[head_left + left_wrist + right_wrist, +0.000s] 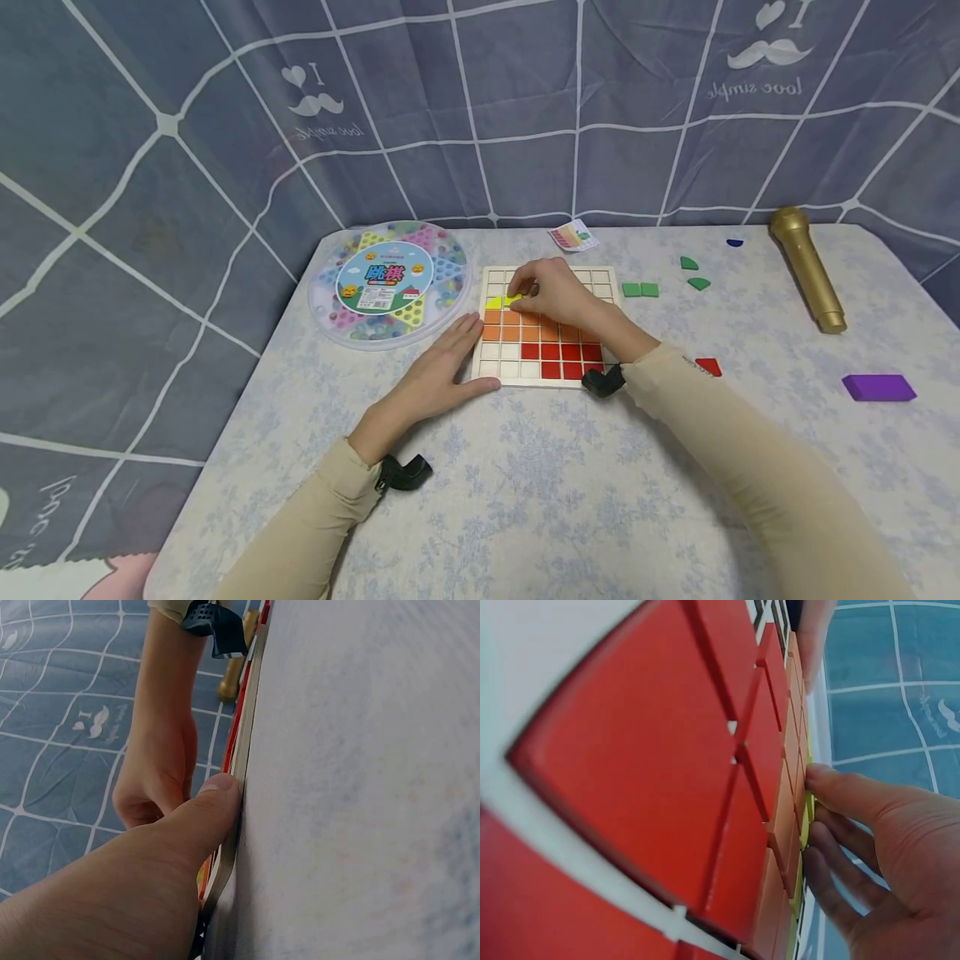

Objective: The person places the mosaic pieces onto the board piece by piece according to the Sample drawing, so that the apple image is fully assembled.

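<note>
A square white grid board (pixel 501 368) lies on the table, partly filled with red tiles (pixel 551 370), orange tiles (pixel 491 332) and yellow tiles (pixel 493 303). My right hand (pixel 558 293) reaches over its upper part, thumb and fingertips pinching a yellow tile (pixel 808 796) in the row beyond the orange ones. Its palm covers some cells behind it. The left hand (pixel 435 367) lies along the board's left side with fingers straight. Its thumb (pixel 217 791) rests against the front edge of the board.
Left of the board sits a round Chinese checkers box (pixel 442 321). Green square tiles (pixel 641 290), green corner pieces (pixel 688 262), a dark blue piece (pixel 735 243) and a red piece (pixel 708 367) lie right. Farther right are a gold microphone (pixel 810 271) and purple block (pixel 879 387). A printed card (pixel 573 236) lies behind.
</note>
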A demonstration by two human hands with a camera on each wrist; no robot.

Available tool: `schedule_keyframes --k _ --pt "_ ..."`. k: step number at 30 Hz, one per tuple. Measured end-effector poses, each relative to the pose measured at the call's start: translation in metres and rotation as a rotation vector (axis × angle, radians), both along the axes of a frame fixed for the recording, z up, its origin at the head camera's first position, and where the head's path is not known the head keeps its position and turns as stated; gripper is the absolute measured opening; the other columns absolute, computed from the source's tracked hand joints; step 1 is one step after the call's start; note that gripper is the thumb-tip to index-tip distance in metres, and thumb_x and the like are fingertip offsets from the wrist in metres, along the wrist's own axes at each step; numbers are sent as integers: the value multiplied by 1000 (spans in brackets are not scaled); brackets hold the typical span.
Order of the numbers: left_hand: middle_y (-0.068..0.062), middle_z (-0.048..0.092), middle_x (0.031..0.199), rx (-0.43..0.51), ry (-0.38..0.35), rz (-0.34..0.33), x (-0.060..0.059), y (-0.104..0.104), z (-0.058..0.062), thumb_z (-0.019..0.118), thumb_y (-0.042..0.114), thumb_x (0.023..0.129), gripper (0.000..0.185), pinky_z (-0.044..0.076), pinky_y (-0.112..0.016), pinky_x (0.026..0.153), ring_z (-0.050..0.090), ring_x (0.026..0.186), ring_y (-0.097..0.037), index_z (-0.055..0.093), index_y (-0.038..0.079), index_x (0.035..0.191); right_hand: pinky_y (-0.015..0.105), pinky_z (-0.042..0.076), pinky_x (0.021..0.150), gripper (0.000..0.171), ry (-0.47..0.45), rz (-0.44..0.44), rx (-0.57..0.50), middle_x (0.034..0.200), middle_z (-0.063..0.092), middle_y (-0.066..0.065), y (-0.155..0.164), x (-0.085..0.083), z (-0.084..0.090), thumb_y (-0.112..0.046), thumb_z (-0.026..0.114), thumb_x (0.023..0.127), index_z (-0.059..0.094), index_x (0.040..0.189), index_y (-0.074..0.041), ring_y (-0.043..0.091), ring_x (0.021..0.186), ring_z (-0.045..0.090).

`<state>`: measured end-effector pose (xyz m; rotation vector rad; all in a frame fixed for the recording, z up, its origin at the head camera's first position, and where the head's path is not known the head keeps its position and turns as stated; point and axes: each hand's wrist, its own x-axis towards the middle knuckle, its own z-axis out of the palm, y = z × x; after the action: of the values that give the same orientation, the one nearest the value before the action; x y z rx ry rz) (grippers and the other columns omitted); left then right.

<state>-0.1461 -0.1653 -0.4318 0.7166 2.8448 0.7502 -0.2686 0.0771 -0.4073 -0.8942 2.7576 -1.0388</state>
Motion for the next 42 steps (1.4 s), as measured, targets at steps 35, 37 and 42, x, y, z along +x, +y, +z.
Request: schedule_keyframes --k 35,37,42 --pt "-9 15 178 4 24 -11 1 0 -1 72 55 97 101 20 -49 132 10 165 -26 22 3 167 50 56 93 21 95 -448 100 109 75 21 58 -58 -7 -12 73 98 77 115 -1 36 103 68" --pt "-9 15 178 3 21 -12 1 0 -1 72 56 97 101 20 -49 132 10 165 -26 22 3 167 50 56 94 20 91 -446 103 108 75 21 58 -59 -7 -12 70 99 78 114 0 36 102 68" --pt "-9 15 178 -3 22 -11 1 -1 -1 71 56 97 102 19 -48 132 11 165 -26 21 3 167 51 54 92 19 114 -422 90 104 76 22 63 -60 -8 -10 66 100 79 109 1 37 99 67"
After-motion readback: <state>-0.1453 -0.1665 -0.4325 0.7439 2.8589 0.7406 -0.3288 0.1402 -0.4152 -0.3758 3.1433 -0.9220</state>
